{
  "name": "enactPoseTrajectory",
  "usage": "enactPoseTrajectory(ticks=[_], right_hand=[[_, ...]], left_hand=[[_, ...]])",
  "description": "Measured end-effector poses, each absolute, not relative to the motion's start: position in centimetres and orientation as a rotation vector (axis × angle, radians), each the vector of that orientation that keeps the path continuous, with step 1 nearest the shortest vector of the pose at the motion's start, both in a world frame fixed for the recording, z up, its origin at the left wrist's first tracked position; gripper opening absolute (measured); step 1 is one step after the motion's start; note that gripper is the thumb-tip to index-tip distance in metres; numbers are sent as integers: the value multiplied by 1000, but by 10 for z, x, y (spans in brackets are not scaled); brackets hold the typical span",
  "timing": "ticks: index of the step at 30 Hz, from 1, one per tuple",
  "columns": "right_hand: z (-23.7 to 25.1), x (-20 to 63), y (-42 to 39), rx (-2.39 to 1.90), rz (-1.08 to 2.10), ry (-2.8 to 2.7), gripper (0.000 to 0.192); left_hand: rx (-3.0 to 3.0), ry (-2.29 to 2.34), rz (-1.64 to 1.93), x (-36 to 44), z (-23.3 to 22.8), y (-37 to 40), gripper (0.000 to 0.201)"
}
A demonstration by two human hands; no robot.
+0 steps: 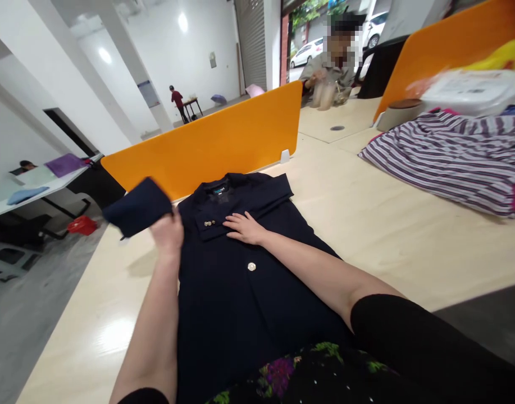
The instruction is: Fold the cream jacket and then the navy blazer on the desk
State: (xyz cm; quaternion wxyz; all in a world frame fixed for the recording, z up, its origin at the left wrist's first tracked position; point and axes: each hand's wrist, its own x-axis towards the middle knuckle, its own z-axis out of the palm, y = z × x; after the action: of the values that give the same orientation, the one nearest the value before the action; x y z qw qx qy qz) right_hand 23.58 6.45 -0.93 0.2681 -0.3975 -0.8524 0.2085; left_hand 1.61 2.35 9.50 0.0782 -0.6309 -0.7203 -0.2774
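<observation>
A navy blazer [223, 286] lies front up on the pale wooden table, its collar towards the orange divider. One sleeve [265, 202] is folded across the chest, with small metal buttons at its cuff. My right hand [246, 228] rests flat on that sleeve, fingers spread. My left hand [168, 233] grips the other sleeve [139, 207], which is lifted off the table to the left and slightly blurred. A large gold-coloured button [251, 266] shows on the blazer's front.
An orange divider [215, 146] stands along the table's far edge. Striped fabric [451, 151] is heaped at the right, near a clear plastic box [472, 90]. Beyond the divider a person [331, 67] sits at the table. A red bag [82, 225] lies on the floor at left.
</observation>
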Motion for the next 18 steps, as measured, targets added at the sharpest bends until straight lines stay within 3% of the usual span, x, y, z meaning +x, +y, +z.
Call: enactPoseTrajectory(ticks=[5, 10, 18], right_hand=[[-10, 249, 85, -939, 1106, -1284, 42], [-3, 261, 90, -755, 1326, -740, 31], [7, 266, 94, -938, 1240, -517, 39]], left_hand=[[-2345, -1740, -275, 68, 43, 20, 40], [-2291, -1814, -333, 64, 3, 15, 41], [-2142, -1778, -672, 44, 9, 28, 40]])
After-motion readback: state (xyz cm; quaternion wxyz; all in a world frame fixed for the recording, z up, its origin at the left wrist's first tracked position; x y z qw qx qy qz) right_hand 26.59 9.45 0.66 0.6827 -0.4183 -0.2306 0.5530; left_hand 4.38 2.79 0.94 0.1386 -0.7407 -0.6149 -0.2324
